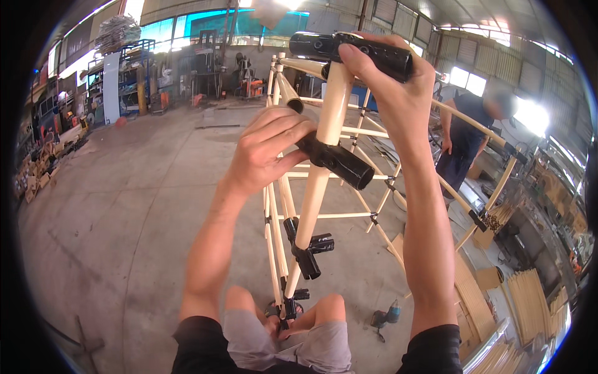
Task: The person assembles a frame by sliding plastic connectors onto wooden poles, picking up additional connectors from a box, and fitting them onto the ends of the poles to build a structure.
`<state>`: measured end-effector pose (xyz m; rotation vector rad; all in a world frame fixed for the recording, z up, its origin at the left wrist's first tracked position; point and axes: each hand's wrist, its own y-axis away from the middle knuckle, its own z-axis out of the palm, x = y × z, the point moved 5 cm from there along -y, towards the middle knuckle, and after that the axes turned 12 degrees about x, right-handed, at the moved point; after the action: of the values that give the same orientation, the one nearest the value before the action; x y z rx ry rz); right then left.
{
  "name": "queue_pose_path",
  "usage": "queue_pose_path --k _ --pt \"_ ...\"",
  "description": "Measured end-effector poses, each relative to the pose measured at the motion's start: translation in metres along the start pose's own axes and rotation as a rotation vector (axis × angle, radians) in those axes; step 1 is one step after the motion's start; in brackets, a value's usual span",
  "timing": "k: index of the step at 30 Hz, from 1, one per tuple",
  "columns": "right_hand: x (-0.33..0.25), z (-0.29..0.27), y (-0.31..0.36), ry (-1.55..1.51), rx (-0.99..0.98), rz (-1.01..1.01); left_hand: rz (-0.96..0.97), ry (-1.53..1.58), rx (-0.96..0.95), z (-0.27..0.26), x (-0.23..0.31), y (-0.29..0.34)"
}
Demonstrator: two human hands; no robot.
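Both hands grip the cream plastic-coated upright pipe (333,106): right hand (389,81) closed around its black top joint (355,50), left hand (271,153) clasping the mid black metal connector (339,161); lower clamps (308,249) look fitted, frame unfinished.

Smooth, satin cream coating is seen on the upright pipe (331,118); glossy black metal on its joint clamps (336,160); matt, rough grey concrete on the floor (124,206).
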<state>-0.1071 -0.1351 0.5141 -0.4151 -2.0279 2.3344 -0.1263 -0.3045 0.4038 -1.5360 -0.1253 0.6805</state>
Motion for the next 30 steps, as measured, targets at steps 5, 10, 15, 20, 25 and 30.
queue_pose_path --k 5,10,15,20,25,30 --pt "-0.002 -0.003 -0.001 0.013 -0.011 0.022 -0.035 -0.08 0.083 0.007 0.009 0.004" --pt "0.001 -0.002 -0.004 0.007 -0.003 -0.033 -0.152 -0.021 -0.021 0.007 0.014 -0.009" --pt "0.0 0.002 0.0 -0.055 -0.019 0.021 -0.095 0.031 0.144 0.012 0.006 0.006" --pt "-0.003 0.002 0.001 -0.021 -0.033 0.036 -0.014 -0.232 0.048 -0.012 0.031 -0.016" --pt "-0.002 0.001 0.0 -0.001 -0.016 0.025 0.04 -0.209 -0.067 -0.018 0.027 -0.04" --pt "-0.004 0.003 -0.002 -0.033 -0.028 0.05 -0.134 -0.067 0.072 -0.005 0.008 -0.023"
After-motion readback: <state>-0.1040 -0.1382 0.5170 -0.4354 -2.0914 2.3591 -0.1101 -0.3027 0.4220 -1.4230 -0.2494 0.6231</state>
